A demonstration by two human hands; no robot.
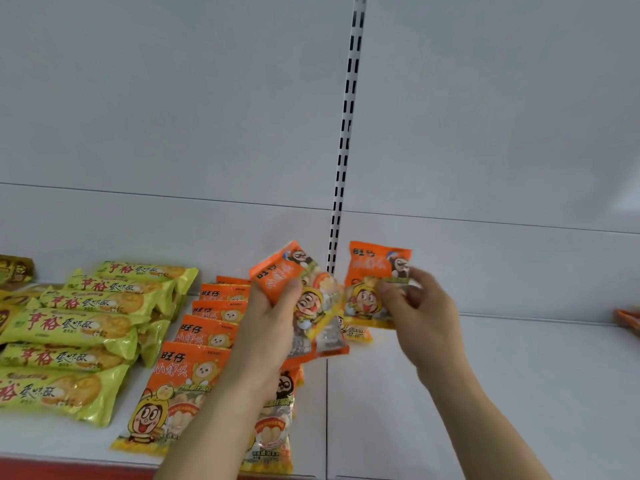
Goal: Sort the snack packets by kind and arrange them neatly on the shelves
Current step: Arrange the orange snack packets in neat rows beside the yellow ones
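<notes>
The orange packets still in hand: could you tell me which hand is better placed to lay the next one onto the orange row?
Probably the left hand: it holds a bunch of orange packets right beside the orange row, whereas the right hand pinches one orange packet farther away.

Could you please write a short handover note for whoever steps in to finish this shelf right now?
Left hand grips an orange packet, with more bunched below. Right hand pinches a single orange packet.
Done: yellow-green packets stacked at the left of the shelf; a row of orange packets beside them.
Left: add the held packets to the orange row. Another orange item lies at the far right edge.
</notes>
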